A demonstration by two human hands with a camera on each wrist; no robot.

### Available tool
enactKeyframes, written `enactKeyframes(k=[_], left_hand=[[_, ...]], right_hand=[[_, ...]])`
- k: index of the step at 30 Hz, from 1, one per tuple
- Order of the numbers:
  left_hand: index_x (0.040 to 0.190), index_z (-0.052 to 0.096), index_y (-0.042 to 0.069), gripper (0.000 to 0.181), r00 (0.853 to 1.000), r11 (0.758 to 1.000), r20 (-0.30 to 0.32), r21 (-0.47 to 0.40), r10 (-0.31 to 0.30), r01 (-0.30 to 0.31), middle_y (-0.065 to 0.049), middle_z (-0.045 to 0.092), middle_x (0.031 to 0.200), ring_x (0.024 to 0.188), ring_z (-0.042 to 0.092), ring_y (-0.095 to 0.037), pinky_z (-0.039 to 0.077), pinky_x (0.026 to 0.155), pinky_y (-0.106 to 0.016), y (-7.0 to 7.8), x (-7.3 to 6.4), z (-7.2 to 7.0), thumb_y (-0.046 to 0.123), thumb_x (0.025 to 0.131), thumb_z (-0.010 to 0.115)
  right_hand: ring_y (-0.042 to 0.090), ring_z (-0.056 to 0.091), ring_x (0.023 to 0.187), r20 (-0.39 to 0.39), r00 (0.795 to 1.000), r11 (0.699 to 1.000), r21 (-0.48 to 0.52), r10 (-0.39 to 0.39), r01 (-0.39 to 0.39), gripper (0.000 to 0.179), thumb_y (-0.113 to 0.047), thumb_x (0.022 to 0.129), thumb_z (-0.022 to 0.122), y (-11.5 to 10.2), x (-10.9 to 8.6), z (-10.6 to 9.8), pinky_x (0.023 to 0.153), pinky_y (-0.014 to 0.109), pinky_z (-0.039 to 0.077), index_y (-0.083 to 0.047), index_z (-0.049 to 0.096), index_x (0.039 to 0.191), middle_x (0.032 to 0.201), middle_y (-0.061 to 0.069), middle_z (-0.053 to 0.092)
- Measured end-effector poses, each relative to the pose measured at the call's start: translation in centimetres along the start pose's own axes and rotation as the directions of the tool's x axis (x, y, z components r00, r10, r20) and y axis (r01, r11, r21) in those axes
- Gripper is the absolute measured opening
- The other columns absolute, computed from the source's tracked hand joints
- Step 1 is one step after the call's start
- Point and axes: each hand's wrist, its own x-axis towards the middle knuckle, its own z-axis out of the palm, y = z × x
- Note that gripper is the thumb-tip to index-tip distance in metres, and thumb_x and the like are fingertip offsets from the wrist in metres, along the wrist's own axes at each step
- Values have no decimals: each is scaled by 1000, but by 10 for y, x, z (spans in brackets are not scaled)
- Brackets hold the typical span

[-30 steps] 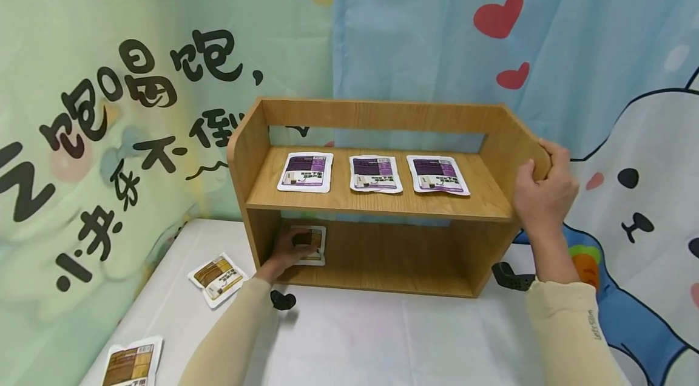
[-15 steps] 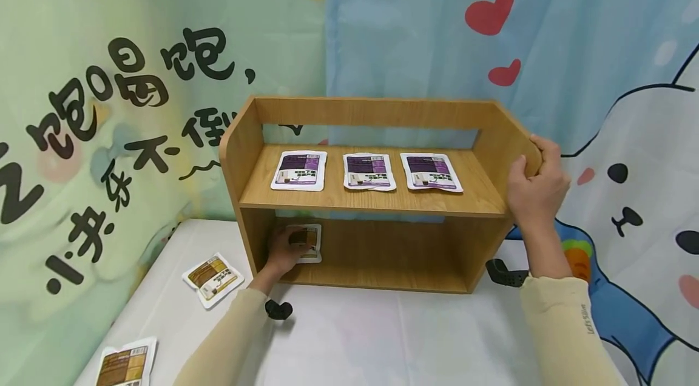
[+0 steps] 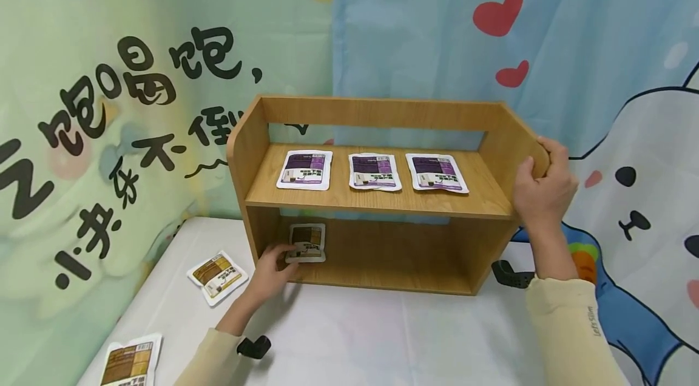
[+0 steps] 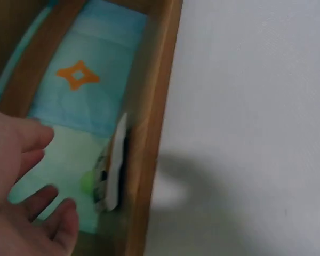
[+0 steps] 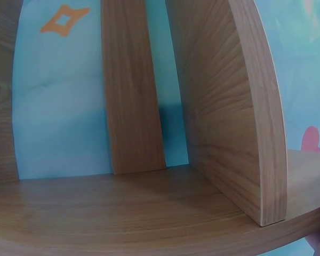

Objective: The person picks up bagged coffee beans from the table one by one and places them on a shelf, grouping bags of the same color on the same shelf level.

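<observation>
A brown-and-white packet [image 3: 307,243] lies on the lower board of a two-tier wooden shelf [image 3: 382,210], at its left end. My left hand [image 3: 271,274] is at the front left of that compartment; its fingers overlap the packet's left edge in the head view. In the left wrist view, the left hand [image 4: 29,186] has its fingers spread and nothing between them, apart from the packet [image 4: 111,168]. My right hand [image 3: 546,182] grips the shelf's right side panel. Three purple-and-white packets, one of them a middle packet [image 3: 374,172], lie in a row on the upper board.
Left of the shelf, a brown-and-white packet [image 3: 217,277] lies on the white tabletop [image 3: 349,337]. Another brown packet [image 3: 131,362] is nearer the front left, cut by the frame. Printed curtains [image 3: 404,22] hang behind the shelf.
My left hand has let go of the packet on the lower board and drawn back toward the front left. The right hand keeps its grip on the side panel.
</observation>
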Motion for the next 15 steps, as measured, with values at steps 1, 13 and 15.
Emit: enactKeyframes(k=[1,13,15], left_hand=[[118,65,2,30,1000,1000,17,-16,-2,2,-17,57,119,103,57,-30,48,83,-43,1,-3,-5,8,89,68],[109,67,-1,18,995,989,91,-145,-30,43,-14,69,100,87,64,-20,50,76,-30,-22,-44,-29,2,91,64],[107,68,-1,18,998,989,34,-140,-47,52,-14,69,100,88,64,-19,50,76,-29,-29,-53,-34,-1,90,64]], right_hand=[[37,67,90,5,1000,1000,5,2,-2,37,-24,96,50,-1,0,1,61,5,35,-12,56,130,111,14,69],[36,66,93,-16,999,999,-7,34,-34,37,-26,95,48,-3,1,0,72,12,46,-27,57,131,111,12,69],[35,66,95,-10,999,999,-5,45,-45,37,-26,95,48,-2,0,3,75,15,48,-28,57,131,112,9,69]])
